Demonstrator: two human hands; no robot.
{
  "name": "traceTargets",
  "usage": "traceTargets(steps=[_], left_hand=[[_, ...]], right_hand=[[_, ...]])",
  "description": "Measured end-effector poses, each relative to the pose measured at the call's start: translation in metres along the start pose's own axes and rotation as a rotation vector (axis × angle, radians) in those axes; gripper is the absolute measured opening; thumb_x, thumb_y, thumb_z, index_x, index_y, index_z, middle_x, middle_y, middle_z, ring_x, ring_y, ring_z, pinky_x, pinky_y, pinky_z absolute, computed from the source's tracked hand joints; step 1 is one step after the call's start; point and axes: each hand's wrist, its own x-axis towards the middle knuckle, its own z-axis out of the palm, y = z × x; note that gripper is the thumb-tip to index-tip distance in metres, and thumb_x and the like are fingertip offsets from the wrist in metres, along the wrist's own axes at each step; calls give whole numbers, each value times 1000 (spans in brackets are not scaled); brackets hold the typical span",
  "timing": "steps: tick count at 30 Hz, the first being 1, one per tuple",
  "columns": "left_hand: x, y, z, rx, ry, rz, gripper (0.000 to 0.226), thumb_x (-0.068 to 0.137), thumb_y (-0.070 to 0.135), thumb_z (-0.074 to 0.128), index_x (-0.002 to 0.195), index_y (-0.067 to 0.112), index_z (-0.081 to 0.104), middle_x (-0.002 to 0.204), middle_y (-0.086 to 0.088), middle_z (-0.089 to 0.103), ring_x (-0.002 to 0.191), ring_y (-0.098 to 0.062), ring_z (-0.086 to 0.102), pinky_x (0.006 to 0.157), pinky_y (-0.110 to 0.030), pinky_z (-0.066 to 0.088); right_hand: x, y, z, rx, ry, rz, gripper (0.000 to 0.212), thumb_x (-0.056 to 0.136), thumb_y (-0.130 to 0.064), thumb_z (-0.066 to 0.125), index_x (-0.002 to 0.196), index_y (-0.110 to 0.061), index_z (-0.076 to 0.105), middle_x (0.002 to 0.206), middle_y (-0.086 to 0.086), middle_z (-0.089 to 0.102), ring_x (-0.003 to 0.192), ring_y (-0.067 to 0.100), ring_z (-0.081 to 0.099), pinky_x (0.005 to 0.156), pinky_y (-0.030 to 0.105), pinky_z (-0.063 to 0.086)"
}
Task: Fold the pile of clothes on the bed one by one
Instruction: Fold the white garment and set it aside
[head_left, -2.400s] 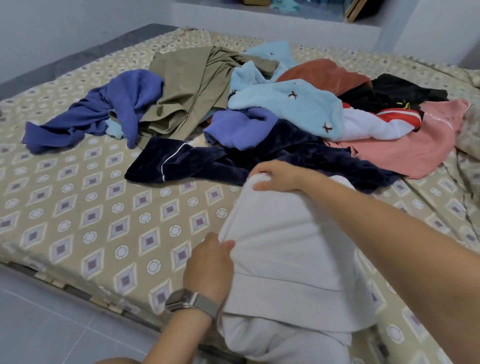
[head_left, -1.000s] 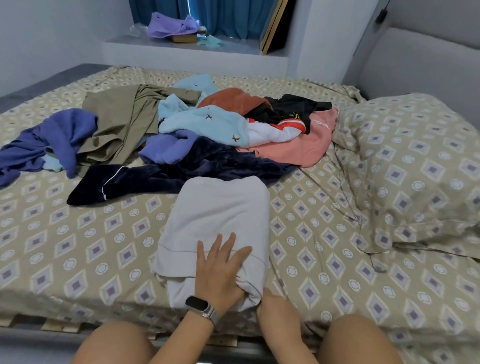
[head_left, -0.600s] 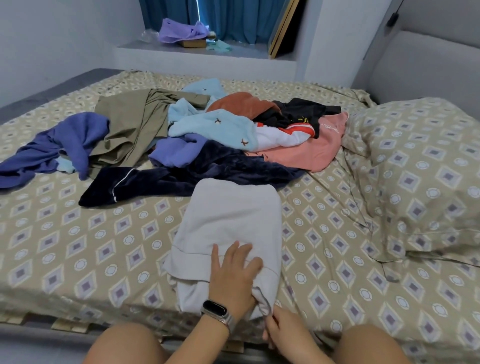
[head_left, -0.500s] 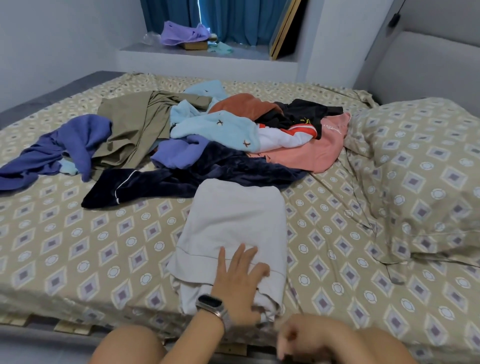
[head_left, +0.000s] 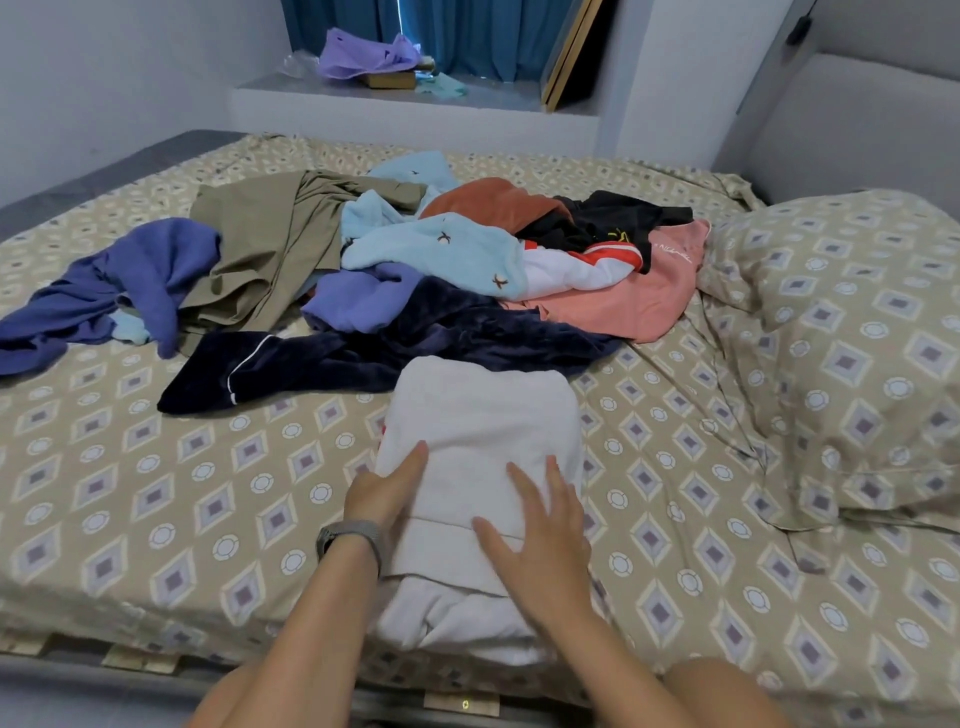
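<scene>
Both hands lie flat, fingers straight: left hand (head_left: 387, 486) at the side, right hand (head_left: 543, 525) on top of a half-folded white garment (head_left: 483, 426) at the bed's (head_left: 156, 499) near edge, unfolded pile (head_left: 395, 270) beyond; likely next, one more fold

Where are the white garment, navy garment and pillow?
white garment (head_left: 483, 410): head view, flat upper panel.
navy garment (head_left: 322, 364): head view, middle of its left sleeve.
pillow (head_left: 857, 332): head view, patterned top face.
</scene>
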Motion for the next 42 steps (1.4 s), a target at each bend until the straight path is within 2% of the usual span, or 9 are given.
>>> traceTargets(steps=[4, 9, 14, 17, 23, 26, 31, 35, 42], left_hand=[[9, 5, -2, 37, -32, 49, 93, 34, 70, 87, 108, 18, 66, 102, 1, 73, 91, -24, 70, 88, -40, 55], [16, -1, -9, 171, -57, 131, 59, 57, 55, 86, 103, 23, 68, 94, 10, 73, 88, -15, 68, 83, -35, 54], [40, 15, -5, 255, -142, 97, 59, 47, 59, 89, 94, 28, 69, 88, 16, 74, 84, -7, 69, 69, -26, 53], [41, 16, -5, 261, -153, 113, 76, 35, 62, 89, 102, 32, 67, 93, 20, 72, 85, 1, 68, 68, -20, 51], [2, 36, -22, 190, -51, 123, 62, 55, 37, 92, 109, 31, 61, 98, 20, 68, 82, 11, 64, 64, -10, 49], [-33, 59, -54, 186, 47, 95, 64, 51, 42, 93, 106, 28, 63, 97, 16, 70, 90, 2, 65, 74, -24, 53], [-84, 95, -137, 50, 228, 49, 45, 60, 19, 92, 85, 33, 57, 75, 23, 69, 68, 16, 60, 53, -12, 50], [-106, 108, -221, -70, 350, 31, 46, 60, 16, 91, 91, 30, 60, 88, 15, 68, 78, 6, 65, 61, -25, 54], [-150, 131, -385, -222, 454, 67, 53, 62, 6, 90, 99, 23, 57, 91, 11, 73, 75, 7, 66, 58, -13, 51]], right_hand=[[22, 15, -30, 712, 146, 397, 101, 68, -62, 75, 147, -25, 25, 144, 0, 38, 127, 18, 43, 107, 37, 37], [59, 24, -40, 933, -184, 437, 61, 58, -49, 81, 110, -21, 66, 101, -6, 75, 92, 14, 71, 87, 34, 55], [89, 27, -25, 1035, -331, 414, 79, 44, -51, 93, 112, -21, 67, 107, 0, 74, 99, 21, 71, 93, 42, 54], [91, 25, -31, 1015, -363, 378, 52, 59, -26, 90, 105, -25, 67, 101, -6, 75, 93, 13, 72, 74, 27, 59], [92, -17, -55, 849, -317, 392, 65, 48, -23, 92, 108, -23, 67, 96, -15, 75, 88, 4, 71, 63, 16, 54], [94, -63, -79, 768, -406, 371, 74, 41, -39, 90, 109, -30, 64, 98, -20, 73, 88, 0, 69, 64, 16, 54], [96, -165, -86, 703, -603, 340, 90, 36, -45, 90, 119, -26, 61, 109, -7, 72, 99, 14, 69, 84, 42, 58], [87, -260, -60, 685, -733, 275, 89, 36, -42, 90, 119, -24, 62, 106, -7, 73, 97, 14, 70, 86, 43, 58], [53, -426, -9, 746, -945, 238, 90, 34, -36, 92, 117, -15, 64, 104, 2, 75, 96, 22, 72, 86, 44, 56]])
